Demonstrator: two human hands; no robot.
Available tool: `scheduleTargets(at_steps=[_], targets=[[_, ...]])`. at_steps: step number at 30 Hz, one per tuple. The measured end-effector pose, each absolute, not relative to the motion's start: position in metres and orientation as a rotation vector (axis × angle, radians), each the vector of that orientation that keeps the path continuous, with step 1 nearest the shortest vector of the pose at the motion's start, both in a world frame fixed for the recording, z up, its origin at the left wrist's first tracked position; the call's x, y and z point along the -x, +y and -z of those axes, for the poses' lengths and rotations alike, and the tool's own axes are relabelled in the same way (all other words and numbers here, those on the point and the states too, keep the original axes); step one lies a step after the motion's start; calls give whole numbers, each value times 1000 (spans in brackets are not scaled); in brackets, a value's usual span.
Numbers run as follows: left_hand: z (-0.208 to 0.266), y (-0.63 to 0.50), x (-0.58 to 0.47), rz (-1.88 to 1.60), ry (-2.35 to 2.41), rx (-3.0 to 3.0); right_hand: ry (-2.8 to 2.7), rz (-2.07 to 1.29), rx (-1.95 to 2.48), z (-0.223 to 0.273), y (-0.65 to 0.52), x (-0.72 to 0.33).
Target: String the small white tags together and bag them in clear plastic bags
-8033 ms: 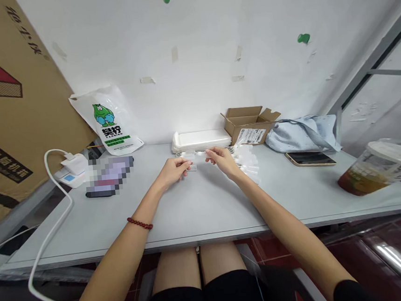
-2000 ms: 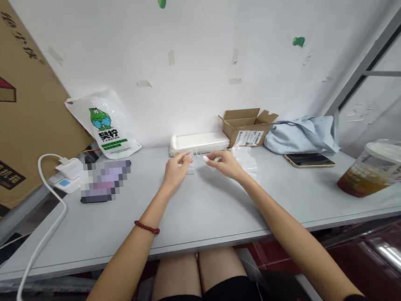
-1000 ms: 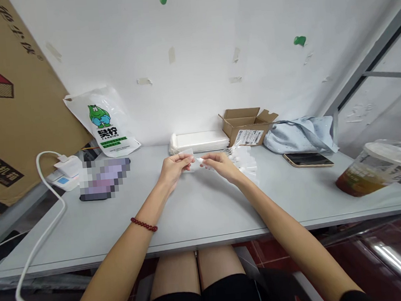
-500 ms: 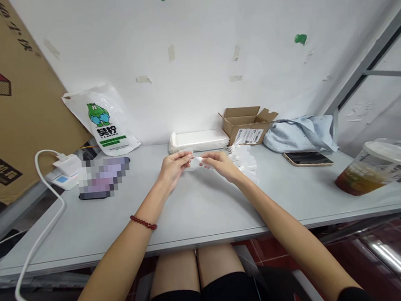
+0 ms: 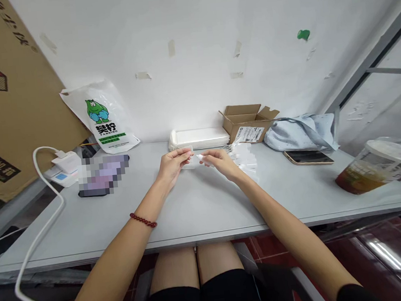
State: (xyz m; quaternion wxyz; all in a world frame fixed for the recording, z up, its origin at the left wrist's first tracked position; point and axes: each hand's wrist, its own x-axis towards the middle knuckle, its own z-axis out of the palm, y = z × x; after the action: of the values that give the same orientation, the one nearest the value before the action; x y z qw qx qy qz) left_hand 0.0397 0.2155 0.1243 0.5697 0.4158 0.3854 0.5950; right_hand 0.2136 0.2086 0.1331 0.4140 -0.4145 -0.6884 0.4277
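My left hand (image 5: 172,166) is raised over the middle of the table, its thumb and fingers pinched together. A small whitish, see-through piece (image 5: 188,163) shows just behind those fingertips, and exactly what they pinch is too small to make out. Facing it, my right hand (image 5: 221,161) is closed around a small white tube (image 5: 201,157) with a narrow tip. That tip points left and almost meets the left fingertips. Beyond the right hand lies a spread of clear and white strips (image 5: 246,158) with thin ends.
Against the wall stand a stack of white packets (image 5: 199,135), an open cardboard box (image 5: 245,121) and a pale blue cloth bag (image 5: 299,132). A phone (image 5: 308,157) and a drink cup (image 5: 367,168) are right. Left are a blurred-out phone (image 5: 106,175), a charger (image 5: 68,163) and a plastic bag (image 5: 102,117).
Both hands keep nearly the same pose, fingertips close together. The view has shifted very slightly. Nothing has been picked up or put down.
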Motion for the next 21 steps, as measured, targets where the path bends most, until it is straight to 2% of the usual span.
scheduleTargets(at_steps=[21], targets=[[-125,214,-39,-1395,893,-972,-1704,-1095,1032,-136,206,-211]])
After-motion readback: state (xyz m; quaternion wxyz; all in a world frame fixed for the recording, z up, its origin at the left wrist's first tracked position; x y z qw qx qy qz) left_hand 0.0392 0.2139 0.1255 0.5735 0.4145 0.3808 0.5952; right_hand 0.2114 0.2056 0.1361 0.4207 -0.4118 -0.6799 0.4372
